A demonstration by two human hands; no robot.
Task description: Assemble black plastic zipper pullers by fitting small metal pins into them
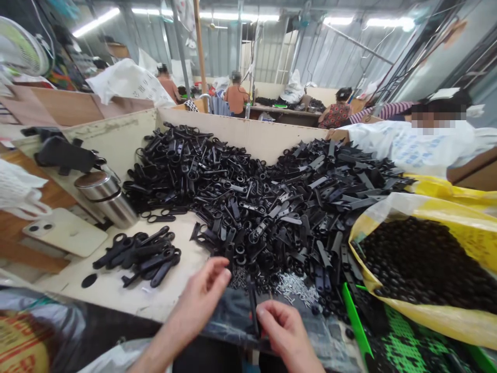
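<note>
In my right hand (282, 324), thumb and fingers pinch a long, narrow black plastic part (253, 308) near its lower end. It stands almost upright above the front edge of the table. My left hand (207, 285) is to the left of it, fingers half curled and the thumb apart from the index finger, with nothing visible between them. Beyond both hands rises a big heap of black plastic parts (240, 197), some with ring ends. Small silver screws (297, 289) lie just behind my right hand, and darker small pieces (239, 277) lie beside my left fingertips.
A smaller group of black ringed parts (143, 254) lies left, near a phone (65, 231) and a steel flask (108, 199). At right, a yellow sack (359, 243) of small black pieces rests over a green crate (355, 324). Low boards border the table; several people sit beyond.
</note>
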